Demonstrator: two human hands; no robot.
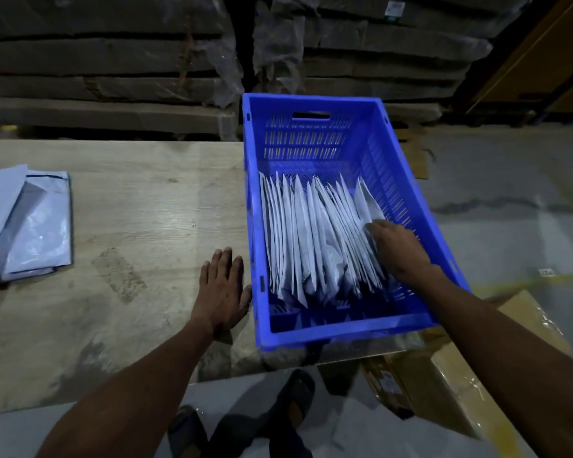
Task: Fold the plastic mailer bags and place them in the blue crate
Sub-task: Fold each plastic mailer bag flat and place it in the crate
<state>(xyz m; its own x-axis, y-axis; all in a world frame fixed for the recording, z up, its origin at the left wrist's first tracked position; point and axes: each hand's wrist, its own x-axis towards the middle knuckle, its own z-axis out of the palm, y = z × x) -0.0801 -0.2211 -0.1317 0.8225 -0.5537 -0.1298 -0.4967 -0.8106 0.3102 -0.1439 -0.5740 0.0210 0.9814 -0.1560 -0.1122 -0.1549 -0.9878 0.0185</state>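
Head view: wooden table, warehouse floor; left hand flat, right hand grasping folded mailers.

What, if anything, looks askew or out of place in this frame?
The blue crate overhangs the table's right end and seems partly propped on a cardboard box. Inside, the folded mailer bags lean unevenly where the right hand presses them. The left hand lies flat. Nothing looks spilled or damaged.
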